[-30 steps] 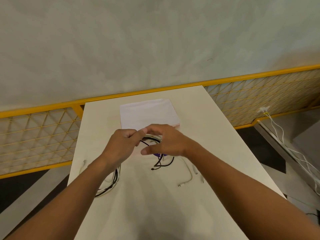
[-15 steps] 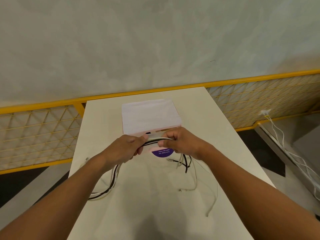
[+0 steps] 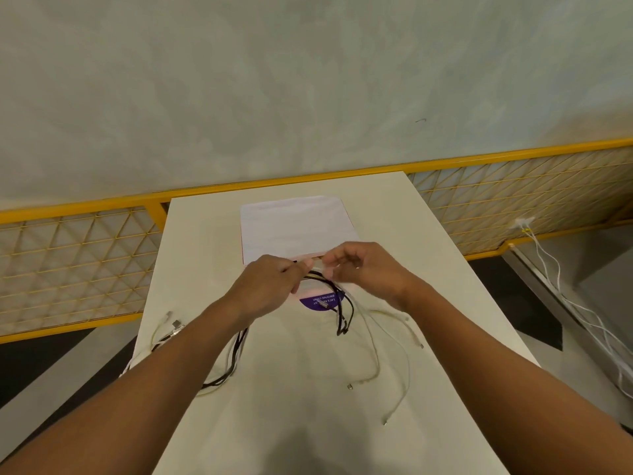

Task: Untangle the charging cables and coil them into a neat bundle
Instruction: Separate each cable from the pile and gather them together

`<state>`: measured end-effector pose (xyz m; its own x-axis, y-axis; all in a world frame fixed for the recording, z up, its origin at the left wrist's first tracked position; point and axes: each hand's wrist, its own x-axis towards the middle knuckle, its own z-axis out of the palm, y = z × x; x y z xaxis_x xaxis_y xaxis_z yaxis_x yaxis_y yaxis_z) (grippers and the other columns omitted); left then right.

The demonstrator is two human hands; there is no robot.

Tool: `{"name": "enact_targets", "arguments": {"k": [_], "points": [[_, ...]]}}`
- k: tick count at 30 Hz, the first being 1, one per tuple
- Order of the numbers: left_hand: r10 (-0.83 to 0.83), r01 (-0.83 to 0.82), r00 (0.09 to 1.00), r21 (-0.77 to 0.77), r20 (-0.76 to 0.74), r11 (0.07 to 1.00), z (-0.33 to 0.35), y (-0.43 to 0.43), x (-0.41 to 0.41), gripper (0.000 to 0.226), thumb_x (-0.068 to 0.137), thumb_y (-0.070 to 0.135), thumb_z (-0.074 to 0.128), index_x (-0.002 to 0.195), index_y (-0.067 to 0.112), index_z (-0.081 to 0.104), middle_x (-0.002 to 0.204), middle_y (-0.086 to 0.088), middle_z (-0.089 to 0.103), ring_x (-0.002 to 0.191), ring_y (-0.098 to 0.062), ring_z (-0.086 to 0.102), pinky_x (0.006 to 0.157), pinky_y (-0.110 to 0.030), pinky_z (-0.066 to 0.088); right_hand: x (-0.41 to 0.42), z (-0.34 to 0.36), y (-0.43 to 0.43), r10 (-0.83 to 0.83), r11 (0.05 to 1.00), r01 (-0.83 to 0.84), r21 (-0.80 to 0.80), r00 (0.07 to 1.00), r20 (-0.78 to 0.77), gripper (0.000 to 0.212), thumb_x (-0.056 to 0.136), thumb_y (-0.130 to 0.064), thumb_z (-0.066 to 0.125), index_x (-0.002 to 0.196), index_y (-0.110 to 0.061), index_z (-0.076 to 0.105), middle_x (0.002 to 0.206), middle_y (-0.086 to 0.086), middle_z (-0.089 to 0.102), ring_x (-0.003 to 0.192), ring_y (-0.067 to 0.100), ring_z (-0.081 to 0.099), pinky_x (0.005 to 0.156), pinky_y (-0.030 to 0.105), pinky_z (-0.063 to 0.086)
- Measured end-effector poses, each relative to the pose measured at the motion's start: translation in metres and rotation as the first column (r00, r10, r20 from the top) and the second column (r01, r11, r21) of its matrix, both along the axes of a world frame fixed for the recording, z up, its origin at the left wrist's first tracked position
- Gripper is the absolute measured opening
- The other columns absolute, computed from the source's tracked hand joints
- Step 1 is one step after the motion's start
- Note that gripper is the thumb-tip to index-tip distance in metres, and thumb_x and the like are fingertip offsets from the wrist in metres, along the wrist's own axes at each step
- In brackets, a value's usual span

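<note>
Fingers (image 3: 303, 266) of the left hand (image 3: 270, 286) curl round a bunch of black and white cables (image 3: 315, 276). The right hand (image 3: 363, 272) pinches the same bunch just beside it. Loose ends trail onto the pale worktop (image 3: 291, 389) on both sides, in front of a flat white packet (image 3: 294, 228) with a purple label (image 3: 317, 302).

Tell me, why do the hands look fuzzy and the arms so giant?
Head view: the left hand and right hand, pinching the cables, look a bit blurred, probably from moving; the wide-angle lens stretches the arms near the bottom edge; the light is soft and even, with no glare, just a faint shadow on the table.
</note>
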<state>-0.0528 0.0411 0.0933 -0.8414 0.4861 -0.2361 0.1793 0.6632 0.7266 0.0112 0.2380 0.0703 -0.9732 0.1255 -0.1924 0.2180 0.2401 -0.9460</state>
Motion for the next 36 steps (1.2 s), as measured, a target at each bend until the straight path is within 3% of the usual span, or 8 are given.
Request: {"name": "enact_targets", "arguments": {"k": [3, 9, 13, 17, 21, 25, 29, 36], "points": [[0.073, -0.073, 0.997, 0.046, 0.005, 0.996, 0.0, -0.004, -0.002, 0.058, 0.098, 0.055, 0.05, 0.059, 0.012, 0.052, 0.046, 0.007, 0.039, 0.053, -0.017, 0.039, 0.058, -0.029, 0.032, 0.007, 0.003, 0.011, -0.078, 0.995, 0.078, 0.065, 0.997, -0.007, 0.004, 0.085, -0.012, 0.076, 0.082, -0.012, 0.075, 0.086, 0.012, 0.075, 0.071, 0.014, 0.063, 0.069, 0.031, 0.051], [0.125, -0.126, 0.992, 0.053, 0.02, 0.991, 0.004, 0.0, -0.002, 0.056, 0.098, 0.052, 0.052, 0.06, 0.011, 0.052, 0.048, 0.004, 0.037, 0.047, -0.015, 0.033, 0.053, -0.027, 0.028, 0.013, -0.001, 0.006, 0.139, 0.918, -0.242, 0.313, 0.938, 0.316, 0.015, 0.087, -0.027, 0.074, 0.085, -0.014, 0.08, 0.075, -0.002, 0.076, 0.068, 0.018, 0.072, 0.063, 0.026, 0.054], [0.111, -0.112, 0.993, 0.06, 0.031, 0.992, 0.005, 0.0, 0.0, 0.055, 0.099, 0.051, 0.052, 0.06, 0.011, 0.051, 0.047, 0.005, 0.036, 0.04, -0.011, 0.029, 0.052, -0.027, 0.027, 0.009, -0.008, -0.001, 0.061, 0.946, -0.122, 0.301, 0.977, 0.206, 0.015, 0.087, -0.032, 0.077, 0.088, -0.017, 0.082, 0.068, -0.008, 0.071, 0.065, 0.007, 0.065, 0.064, 0.022, 0.048], [0.145, -0.146, 0.989, 0.053, 0.022, 0.988, 0.007, -0.002, 0.0, 0.056, 0.099, 0.051, 0.051, 0.06, 0.011, 0.051, 0.043, 0.008, 0.036, 0.041, -0.011, 0.03, 0.053, -0.027, 0.029, 0.01, -0.005, 0.001, 0.055, 0.99, -0.077, 0.118, 0.982, 0.179, 0.012, 0.09, -0.018, 0.072, 0.092, -0.008, 0.079, 0.087, 0.006, 0.078, 0.08, 0.015, 0.071, 0.066, 0.017, 0.049], [0.198, -0.199, 0.98, 0.053, 0.018, 0.979, 0.008, -0.007, -0.003, 0.055, 0.099, 0.05, 0.051, 0.062, 0.01, 0.052, 0.036, 0.01, 0.036, 0.042, -0.012, 0.031, 0.052, -0.028, 0.029, 0.013, -0.001, 0.015, 0.032, 0.991, -0.056, 0.125, 0.982, 0.187, 0.013, 0.087, -0.001, 0.066, 0.089, -0.005, 0.078, 0.086, 0.009, 0.078, 0.079, 0.015, 0.073, 0.079, 0.03, 0.058], [0.213, -0.215, 0.976, 0.078, 0.041, 0.973, 0.011, -0.008, -0.005, 0.053, 0.099, 0.05, 0.052, 0.065, 0.009, 0.053, 0.046, 0.005, 0.035, 0.037, -0.008, 0.028, 0.049, -0.027, 0.028, 0.019, 0.001, 0.021, 0.057, 0.994, -0.074, 0.083, 0.981, 0.183, 0.011, 0.089, -0.011, 0.07, 0.092, -0.004, 0.078, 0.088, 0.009, 0.078, 0.08, 0.018, 0.072, 0.081, 0.033, 0.056], [0.178, -0.18, 0.983, 0.069, 0.035, 0.981, 0.012, -0.001, 0.0, 0.054, 0.099, 0.05, 0.051, 0.064, 0.009, 0.051, 0.047, 0.005, 0.033, 0.031, -0.008, 0.028, 0.046, -0.025, 0.026, 0.014, -0.008, 0.002, 0.06, 0.966, -0.102, 0.237, 0.982, 0.18, 0.023, 0.078, -0.038, 0.084, 0.08, -0.016, 0.078, 0.077, 0.0, 0.076, 0.07, 0.012, 0.068, 0.072, 0.031, 0.056], [0.208, -0.211, 0.977, 0.084, 0.049, 0.974, 0.015, -0.002, -0.001, 0.054, 0.099, 0.051, 0.051, 0.062, 0.012, 0.052, 0.047, 0.004, 0.034, 0.035, -0.009, 0.027, 0.047, -0.025, 0.027, 0.004, -0.018, -0.017, -0.048, 0.898, 0.008, 0.44, 0.996, 0.08, 0.024, 0.079, -0.035, 0.084, 0.079, -0.015, 0.071, 0.072, -0.005, 0.068, 0.062, 0.005, 0.055, 0.055, 0.017, 0.04]]}}
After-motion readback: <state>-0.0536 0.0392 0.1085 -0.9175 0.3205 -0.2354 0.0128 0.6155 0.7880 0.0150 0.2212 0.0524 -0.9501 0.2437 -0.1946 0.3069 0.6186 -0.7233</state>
